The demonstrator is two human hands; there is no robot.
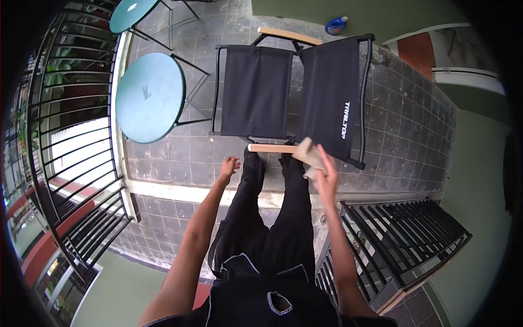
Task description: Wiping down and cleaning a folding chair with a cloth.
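A folding camp chair with black fabric (257, 90) and two wooden armrests stands just before me. My right hand (327, 173) holds a beige cloth (309, 155), slightly blurred, over the rear end of the near wooden armrest (271, 148). Whether the cloth touches the wood I cannot tell. My left hand (231, 167) hangs with nothing in it, fingers loosely curled and apart, below and left of that armrest's front end. The black backrest (329, 94) bears white lettering and leans to the right.
Two round folding tables with pale green tops (150, 98) stand at the left, beside black metal railings (73, 98). A blue bottle (336, 26) lies or stands by the far green wall. Another railing (392, 241) is at the lower right, past a raised floor edge (175, 193).
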